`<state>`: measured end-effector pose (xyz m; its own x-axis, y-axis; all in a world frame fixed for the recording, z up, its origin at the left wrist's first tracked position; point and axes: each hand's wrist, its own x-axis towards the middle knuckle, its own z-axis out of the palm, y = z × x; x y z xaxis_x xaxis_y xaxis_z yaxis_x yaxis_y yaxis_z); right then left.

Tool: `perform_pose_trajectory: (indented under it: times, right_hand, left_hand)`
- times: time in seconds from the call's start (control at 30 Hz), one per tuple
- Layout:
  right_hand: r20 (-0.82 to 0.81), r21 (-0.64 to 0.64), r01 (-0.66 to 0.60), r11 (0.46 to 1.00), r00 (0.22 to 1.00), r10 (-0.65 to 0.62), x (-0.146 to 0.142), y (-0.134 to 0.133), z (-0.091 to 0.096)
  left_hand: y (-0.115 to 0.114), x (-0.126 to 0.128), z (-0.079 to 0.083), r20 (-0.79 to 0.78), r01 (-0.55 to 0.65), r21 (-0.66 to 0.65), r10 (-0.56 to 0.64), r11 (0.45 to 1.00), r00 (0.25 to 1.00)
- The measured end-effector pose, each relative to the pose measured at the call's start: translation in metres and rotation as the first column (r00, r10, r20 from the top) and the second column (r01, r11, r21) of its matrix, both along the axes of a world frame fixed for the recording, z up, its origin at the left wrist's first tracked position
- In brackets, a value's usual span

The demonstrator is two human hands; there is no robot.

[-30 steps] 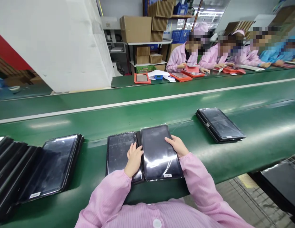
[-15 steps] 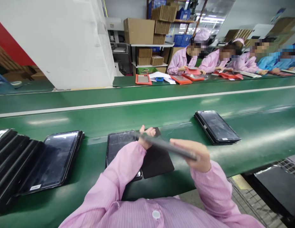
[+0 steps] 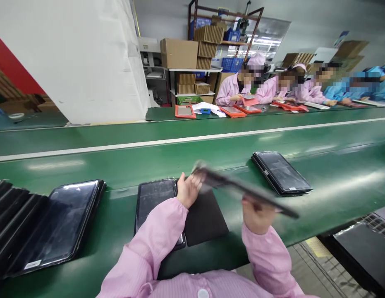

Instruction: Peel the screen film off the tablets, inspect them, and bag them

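Note:
Above the green belt, a thin dark tablet (image 3: 238,187) is tilted nearly edge-on and smeared by motion. My right hand (image 3: 258,213) grips it from below near its right end. My left hand (image 3: 190,189) has its fingers stretched out by the tablet's left end; whether they touch it I cannot tell. Beneath the left hand and sleeve lies an opened tablet case, with a dark screen (image 3: 153,198) on its left half and a plain black cover flap (image 3: 206,219) on its right. My left forearm hides part of the screen.
Several tablets in dark cases (image 3: 60,219) lean in a row at left. A small tablet stack (image 3: 282,171) lies at right on the green belt (image 3: 124,159). Low right, a black flat item (image 3: 366,252) sits by a wire rack. Co-workers (image 3: 234,89) sit across the belt.
The held tablet has swung, its right end moving right and toward me. My right hand has turned to grip it from below. My left hand has opened out beside its far end.

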<state>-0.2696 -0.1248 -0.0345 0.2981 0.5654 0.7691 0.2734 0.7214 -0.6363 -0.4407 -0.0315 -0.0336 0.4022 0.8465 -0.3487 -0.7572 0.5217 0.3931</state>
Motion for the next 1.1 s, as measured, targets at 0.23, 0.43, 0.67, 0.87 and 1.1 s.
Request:
perform_pose_trajectory:
  times: [0.23, 0.43, 0.67, 0.87, 1.1]
  right_hand:
    - [-0.508, -0.183, 0.050, 0.982, 0.850, -0.138, 0.013, 0.019, -0.002]
    - [-0.610, -0.263, -0.116, 0.958, 0.789, -0.072, 0.020, 0.023, -0.010]
    - [-0.690, -0.286, -0.209, 0.935, 0.722, -0.050, 0.019, 0.026, -0.017]
    - [-0.743, -0.264, -0.247, 0.932, 0.669, -0.033, 0.017, 0.023, -0.024]
    - [-0.685, -0.232, -0.089, 0.969, 0.722, -0.097, 0.018, 0.025, -0.005]
  left_hand:
    - [-0.043, -0.015, 0.035, 0.098, 0.045, 0.287, -0.076, 0.957, 0.992]
    - [-0.066, -0.025, 0.054, 0.061, 0.104, 0.380, -0.137, 0.919, 0.989]
    - [-0.067, -0.019, 0.050, 0.045, -0.013, 0.447, -0.008, 0.894, 0.999]
    - [-0.066, -0.014, 0.042, -0.179, 0.017, 0.449, 0.071, 0.894, 0.981]
    - [-0.054, -0.015, 0.036, -0.039, -0.070, 0.339, 0.088, 0.938, 0.995]
